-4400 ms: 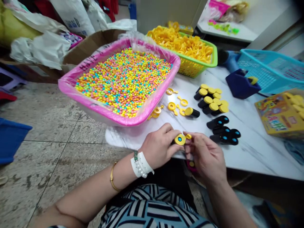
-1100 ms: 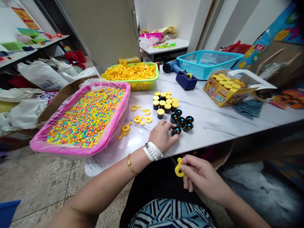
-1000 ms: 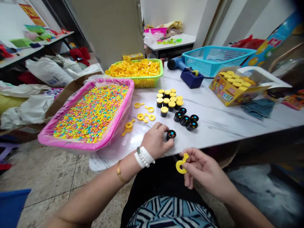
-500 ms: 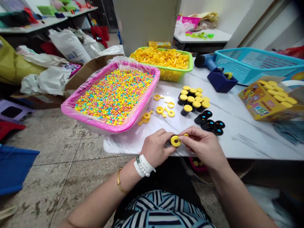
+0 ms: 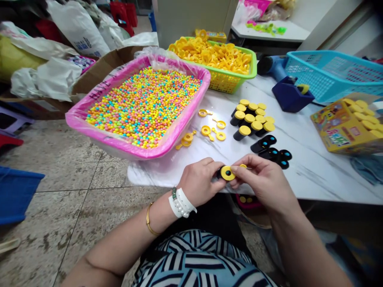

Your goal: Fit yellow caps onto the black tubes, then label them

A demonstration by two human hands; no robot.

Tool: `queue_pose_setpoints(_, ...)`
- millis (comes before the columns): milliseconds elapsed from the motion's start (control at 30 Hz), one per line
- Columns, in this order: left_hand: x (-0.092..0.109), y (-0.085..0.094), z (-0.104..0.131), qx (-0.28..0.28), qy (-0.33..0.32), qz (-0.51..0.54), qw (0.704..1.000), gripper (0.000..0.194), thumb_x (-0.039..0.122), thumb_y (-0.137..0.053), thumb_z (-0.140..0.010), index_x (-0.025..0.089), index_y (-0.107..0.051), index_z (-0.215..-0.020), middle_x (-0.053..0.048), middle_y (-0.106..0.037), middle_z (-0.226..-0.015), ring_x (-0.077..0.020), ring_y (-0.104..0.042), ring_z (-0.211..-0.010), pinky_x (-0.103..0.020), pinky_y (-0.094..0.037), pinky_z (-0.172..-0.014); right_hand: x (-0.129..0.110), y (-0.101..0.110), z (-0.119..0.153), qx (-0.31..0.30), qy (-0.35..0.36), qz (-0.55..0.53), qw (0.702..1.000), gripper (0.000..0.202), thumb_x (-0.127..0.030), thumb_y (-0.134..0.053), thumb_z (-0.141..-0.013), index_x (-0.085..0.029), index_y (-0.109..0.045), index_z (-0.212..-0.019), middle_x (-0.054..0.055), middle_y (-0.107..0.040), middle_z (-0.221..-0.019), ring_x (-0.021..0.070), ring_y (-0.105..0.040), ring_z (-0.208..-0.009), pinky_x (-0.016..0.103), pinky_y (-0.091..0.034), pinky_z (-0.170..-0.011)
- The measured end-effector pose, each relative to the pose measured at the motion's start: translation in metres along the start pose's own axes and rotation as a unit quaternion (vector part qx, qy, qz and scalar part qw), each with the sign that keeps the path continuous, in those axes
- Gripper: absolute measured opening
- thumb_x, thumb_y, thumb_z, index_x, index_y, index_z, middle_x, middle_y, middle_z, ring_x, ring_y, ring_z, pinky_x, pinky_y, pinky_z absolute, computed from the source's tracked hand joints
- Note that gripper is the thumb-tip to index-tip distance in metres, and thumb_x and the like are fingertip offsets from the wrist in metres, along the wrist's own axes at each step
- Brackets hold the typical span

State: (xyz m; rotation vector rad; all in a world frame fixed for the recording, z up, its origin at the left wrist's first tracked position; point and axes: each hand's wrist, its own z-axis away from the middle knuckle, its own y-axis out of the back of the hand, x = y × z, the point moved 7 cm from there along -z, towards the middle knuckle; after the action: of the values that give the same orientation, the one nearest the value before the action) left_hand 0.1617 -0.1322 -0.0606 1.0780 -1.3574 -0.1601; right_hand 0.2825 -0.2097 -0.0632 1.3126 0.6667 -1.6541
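My left hand [image 5: 201, 180] is closed round a small black tube [image 5: 219, 173], tilted with its end towards me. A yellow ring-shaped piece [image 5: 224, 175] lies against that end, and a dark centre with a bit of blue shows through its hole. My right hand [image 5: 267, 179] pinches the ring's side, and a yellow tip sticks out between its fingers. Beyond my hands, several loose yellow rings with tabs [image 5: 206, 130] lie on the table. Several black tubes with yellow tops [image 5: 244, 130] stand grouped, beside black tubes with blue inside [image 5: 273, 152].
A pink tub [image 5: 70, 116] of coloured candy balls stands at left, before a green-rimmed basket [image 5: 253, 65] of yellow rings. At right are a blue tool [image 5: 277, 69], a navy holder [image 5: 290, 95], a light-blue basket [image 5: 306, 73] and a yellow carton [image 5: 332, 133] of yellow-topped tubes.
The view has tipped down and shifted slightly. Both hands keep hold of the tube and ring; a bit of blue now shows in the ring's hole.
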Motion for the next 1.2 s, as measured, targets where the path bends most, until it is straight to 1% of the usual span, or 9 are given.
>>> queue_pose_setpoints(200,-0.002,-0.002,0.003,0.006,0.000,0.001,1.000,0.015,0.031,-0.063,-0.085,0.023,-0.068,-0.097,0.000,-0.061,-0.081,-0.0144,-0.059,-0.075,-0.024,-0.044,-0.067,0.011,-0.002,-0.001,0.018,-0.008,-0.022,1.000,0.031,-0.042,-0.080,-0.072,-0.017,-0.063,-0.078,0.002,-0.069,-0.058,0.0128,-0.065,-0.050,0.022,-0.055,-0.053)
queue_pose_setpoints(400,0.005,0.006,0.002,0.011,-0.007,0.007,1.000,0.019,0.027,-0.062,-0.083,0.021,-0.070,-0.098,-0.001,-0.061,-0.077,-0.0145,-0.058,-0.071,-0.025,-0.043,-0.065,0.014,-0.003,-0.001,0.020,-0.020,-0.038,0.999,0.031,-0.043,-0.079,-0.074,-0.018,-0.061,-0.079,0.001,-0.068,-0.057,0.0136,-0.065,-0.048,0.024,-0.057,-0.052)
queue_pose_setpoints(533,0.005,0.009,-0.004,0.010,0.017,0.047,0.999,0.026,0.039,-0.057,-0.089,0.018,-0.071,-0.090,-0.002,-0.063,-0.072,-0.0141,-0.057,-0.065,-0.025,-0.041,-0.059,0.011,-0.007,0.000,0.012,-0.025,-0.039,0.999,0.033,-0.045,-0.077,-0.074,-0.019,-0.057,-0.078,0.000,-0.068,-0.057,0.0144,-0.065,-0.048,0.025,-0.057,-0.049)
queue_pose_setpoints(733,0.001,0.004,-0.010,0.027,0.043,0.054,0.997,0.028,0.026,-0.050,-0.092,0.017,-0.068,-0.072,-0.002,-0.065,-0.069,-0.0133,-0.058,-0.067,-0.025,-0.042,-0.064,0.016,-0.009,0.000,0.024,-0.019,-0.024,0.999,0.033,-0.046,-0.074,-0.077,-0.020,-0.053,-0.081,-0.003,-0.062,-0.052,0.0138,-0.063,-0.047,0.023,-0.054,-0.049)
queue_pose_setpoints(767,0.001,0.003,-0.008,0.031,0.042,0.054,0.997,0.028,0.027,-0.049,-0.093,0.017,-0.068,-0.076,-0.002,-0.065,-0.071,-0.0137,-0.059,-0.069,-0.025,-0.043,-0.065,0.018,-0.010,0.001,0.021,-0.020,-0.031,0.999,0.034,-0.046,-0.074,-0.077,-0.021,-0.052,-0.082,-0.004,-0.061,-0.052,0.0132,-0.062,-0.047,0.023,-0.053,-0.049)
queue_pose_setpoints(833,0.002,0.003,-0.002,0.038,0.027,0.059,0.997,0.023,0.030,-0.049,-0.094,0.018,-0.069,-0.096,-0.003,-0.066,-0.080,-0.0148,-0.060,-0.075,-0.025,-0.046,-0.068,0.021,-0.011,0.003,0.017,-0.017,-0.043,0.999,0.035,-0.047,-0.074,-0.077,-0.021,-0.051,-0.084,-0.005,-0.060,-0.054,0.0113,-0.059,-0.046,0.022,-0.050,-0.047)
queue_pose_setpoints(933,0.005,0.000,0.005,0.040,-0.011,0.028,0.999,0.035,0.038,-0.058,-0.090,0.021,-0.060,-0.121,-0.004,-0.064,-0.096,-0.0167,-0.061,-0.082,-0.027,-0.049,-0.072,0.024,-0.007,0.004,0.022,-0.001,-0.063,0.998,0.036,-0.046,-0.075,-0.077,-0.020,-0.055,-0.091,-0.006,-0.058,-0.057,0.0082,-0.051,-0.043,0.020,-0.042,-0.043)
queue_pose_setpoints(1100,0.004,-0.003,0.007,0.038,-0.016,-0.017,0.999,0.028,0.034,-0.060,-0.089,0.023,-0.063,-0.115,-0.003,-0.058,-0.099,-0.0170,-0.061,-0.085,-0.027,-0.050,-0.076,0.017,0.001,-0.001,-0.047,0.019,-0.129,0.990,0.031,-0.043,-0.067,-0.082,-0.015,-0.066,-0.095,-0.002,-0.057,-0.061,0.0088,-0.050,-0.049,0.021,-0.036,-0.044)
queue_pose_setpoints(1200,0.002,-0.004,0.005,0.024,-0.003,-0.011,1.000,0.022,0.035,-0.063,-0.087,0.023,-0.067,-0.105,-0.001,-0.058,-0.093,-0.0163,-0.061,-0.082,-0.026,-0.050,-0.075,0.011,-0.005,-0.010,-0.125,-0.026,-0.056,0.990,0.038,-0.044,-0.070,-0.079,-0.015,-0.066,-0.103,-0.007,-0.048,-0.052,0.0058,-0.037,-0.039,0.019,-0.022,-0.038)
